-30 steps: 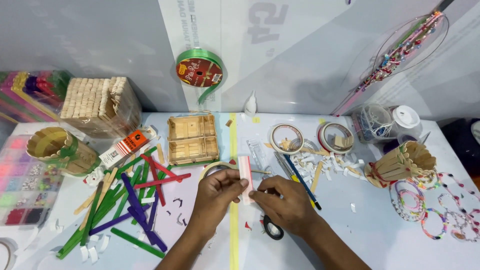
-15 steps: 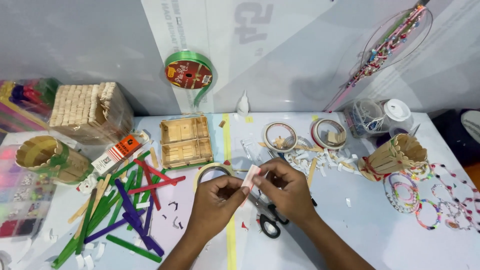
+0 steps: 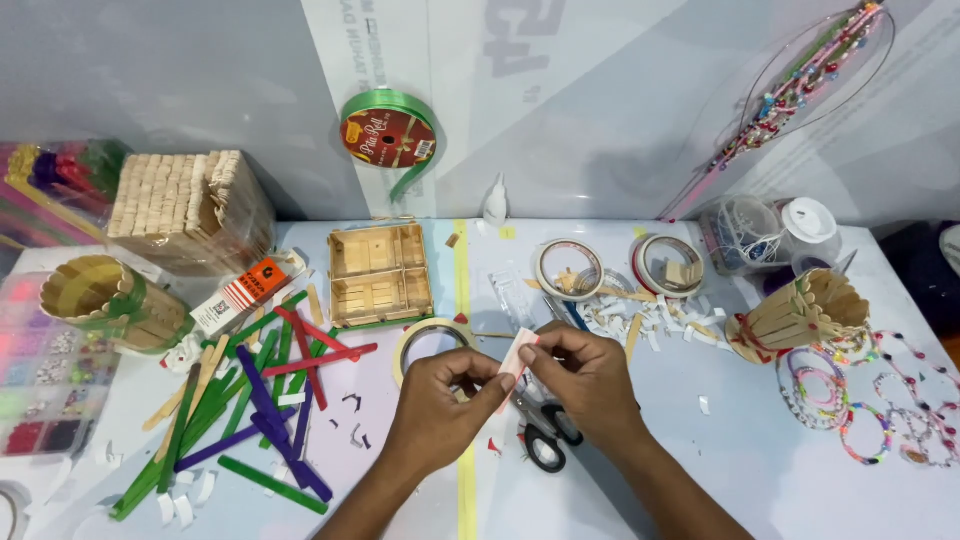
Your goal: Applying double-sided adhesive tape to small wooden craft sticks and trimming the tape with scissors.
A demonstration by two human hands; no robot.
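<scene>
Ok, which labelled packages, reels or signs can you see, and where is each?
Ribbon reel: on the back wall, round, green ribbon, red printed face.
Small box: flat on the table left of the wooden tray, oblong, orange and white.
Wall sheet: behind the table, white with faint grey lettering.

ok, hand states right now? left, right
Left hand: fingers closed, pinching the small pale stick.
Right hand: fingers closed, pinching the same stick at its upper end.
</scene>
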